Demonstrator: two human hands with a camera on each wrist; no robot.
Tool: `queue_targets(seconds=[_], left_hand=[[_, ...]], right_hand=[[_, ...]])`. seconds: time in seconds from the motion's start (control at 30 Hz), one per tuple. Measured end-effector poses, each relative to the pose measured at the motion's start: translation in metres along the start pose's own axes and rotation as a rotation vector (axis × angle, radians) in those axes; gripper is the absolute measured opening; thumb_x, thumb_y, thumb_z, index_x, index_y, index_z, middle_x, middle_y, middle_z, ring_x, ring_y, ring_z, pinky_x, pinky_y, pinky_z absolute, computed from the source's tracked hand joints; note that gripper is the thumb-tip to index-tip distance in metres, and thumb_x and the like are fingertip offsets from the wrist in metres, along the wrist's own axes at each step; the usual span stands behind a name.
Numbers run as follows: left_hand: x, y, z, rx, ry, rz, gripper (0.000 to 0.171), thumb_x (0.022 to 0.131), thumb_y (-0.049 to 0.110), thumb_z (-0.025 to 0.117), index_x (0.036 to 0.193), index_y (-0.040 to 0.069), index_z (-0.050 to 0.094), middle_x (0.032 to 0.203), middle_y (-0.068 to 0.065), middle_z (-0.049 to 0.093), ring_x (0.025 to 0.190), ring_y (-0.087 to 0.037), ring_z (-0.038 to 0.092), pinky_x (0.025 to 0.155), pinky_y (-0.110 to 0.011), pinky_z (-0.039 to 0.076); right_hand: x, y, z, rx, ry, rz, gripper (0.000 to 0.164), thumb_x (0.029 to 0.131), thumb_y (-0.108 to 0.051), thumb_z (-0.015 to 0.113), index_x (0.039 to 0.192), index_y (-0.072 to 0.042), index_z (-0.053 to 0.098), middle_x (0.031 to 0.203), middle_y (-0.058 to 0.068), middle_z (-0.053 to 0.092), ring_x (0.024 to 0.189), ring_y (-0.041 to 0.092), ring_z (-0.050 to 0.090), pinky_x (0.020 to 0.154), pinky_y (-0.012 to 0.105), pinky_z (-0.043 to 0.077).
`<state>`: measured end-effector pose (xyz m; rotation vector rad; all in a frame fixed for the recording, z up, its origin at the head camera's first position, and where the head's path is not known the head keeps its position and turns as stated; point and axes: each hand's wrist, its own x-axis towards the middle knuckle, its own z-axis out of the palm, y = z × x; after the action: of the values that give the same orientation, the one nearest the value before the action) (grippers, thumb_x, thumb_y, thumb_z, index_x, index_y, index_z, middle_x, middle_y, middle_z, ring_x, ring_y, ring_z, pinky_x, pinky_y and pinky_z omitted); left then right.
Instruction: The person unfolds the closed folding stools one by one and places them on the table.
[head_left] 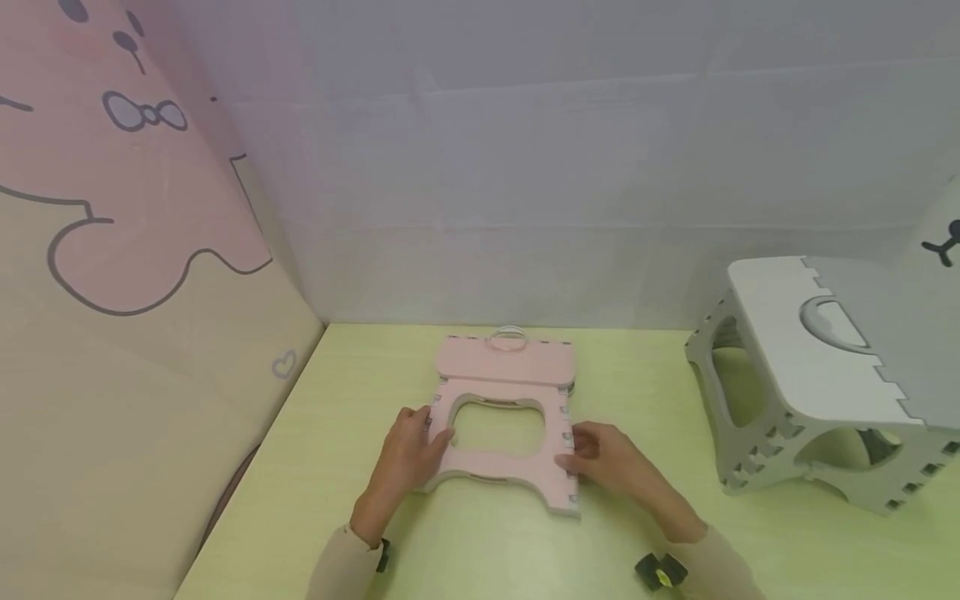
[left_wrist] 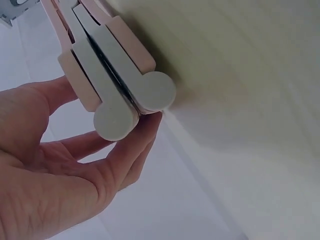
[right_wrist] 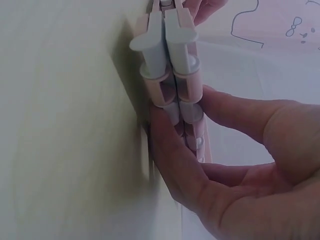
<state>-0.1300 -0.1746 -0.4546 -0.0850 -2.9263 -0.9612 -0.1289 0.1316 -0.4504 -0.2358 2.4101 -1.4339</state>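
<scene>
A pink folding stool [head_left: 495,463], folded flat, lies low over the table with its handle end toward the wall. My left hand [head_left: 405,454] grips its left side, thumb on the upper face. On the opposite side my right hand [head_left: 611,458] pinches the edge between thumb and fingers. In the left wrist view, fingers reach under the rounded light-grey ends of the folded legs [left_wrist: 120,62]. Seen from the right wrist, the hinge knuckles [right_wrist: 152,82] sit stacked in two rows, with the thumb on one face and fingertips on the other.
A larger grey-and-white folding stool [head_left: 817,350] stands unfolded at the right. The pale green table [head_left: 360,358] ends at a whitish covered wall [head_left: 525,167] behind. A panel with a pink cartoon figure [head_left: 135,267] borders the left side.
</scene>
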Motion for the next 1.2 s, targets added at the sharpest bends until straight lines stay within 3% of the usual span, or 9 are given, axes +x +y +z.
queue_targets(seconds=[0.2, 0.47, 0.87, 1.03, 1.2], left_hand=[[-0.001, 0.003, 0.002, 0.044, -0.017, 0.074, 0.044, 0.095, 0.019, 0.074, 0.125, -0.012, 0.061, 0.115, -0.026, 0.061, 0.1, -0.034, 0.061, 0.087, -0.051, 0.055], [0.0, 0.006, 0.002, 0.038, -0.036, 0.151, 0.054, 0.095, 0.015, 0.074, 0.134, -0.017, 0.054, 0.123, -0.031, 0.059, 0.113, -0.042, 0.059, 0.096, -0.055, 0.052], [0.005, 0.008, 0.003, 0.039, -0.048, 0.231, 0.051, 0.095, 0.006, 0.072, 0.134, -0.019, 0.051, 0.125, -0.034, 0.057, 0.115, -0.045, 0.059, 0.096, -0.055, 0.052], [0.007, 0.008, 0.005, 0.033, -0.062, 0.256, 0.049, 0.096, 0.005, 0.071, 0.134, -0.019, 0.051, 0.126, -0.035, 0.057, 0.116, -0.046, 0.058, 0.096, -0.055, 0.052], [0.01, 0.008, 0.005, 0.009, -0.087, 0.227, 0.052, 0.097, 0.005, 0.07, 0.138, -0.019, 0.049, 0.131, -0.035, 0.055, 0.121, -0.047, 0.056, 0.1, -0.056, 0.051]], right_hand=[[-0.006, -0.001, -0.003, -0.043, 0.0, 0.036, 0.05, 0.089, -0.014, 0.081, 0.124, 0.013, 0.059, 0.102, 0.01, 0.071, 0.092, 0.022, 0.068, 0.079, 0.037, 0.06], [-0.011, 0.0, -0.006, -0.079, -0.019, 0.102, 0.052, 0.087, -0.021, 0.084, 0.121, 0.01, 0.059, 0.101, 0.008, 0.068, 0.09, 0.019, 0.065, 0.081, 0.038, 0.058], [-0.02, 0.001, -0.007, -0.088, -0.057, 0.104, 0.048, 0.085, -0.023, 0.085, 0.112, 0.007, 0.059, 0.094, 0.007, 0.064, 0.083, 0.018, 0.061, 0.073, 0.034, 0.055], [-0.022, 0.002, -0.007, -0.022, -0.072, 0.124, 0.047, 0.087, -0.019, 0.084, 0.112, 0.009, 0.057, 0.093, 0.009, 0.064, 0.078, 0.019, 0.064, 0.071, 0.035, 0.058], [-0.023, 0.007, -0.009, 0.06, -0.108, 0.112, 0.045, 0.089, -0.015, 0.081, 0.113, 0.012, 0.054, 0.095, 0.013, 0.063, 0.076, 0.02, 0.065, 0.069, 0.037, 0.061]])
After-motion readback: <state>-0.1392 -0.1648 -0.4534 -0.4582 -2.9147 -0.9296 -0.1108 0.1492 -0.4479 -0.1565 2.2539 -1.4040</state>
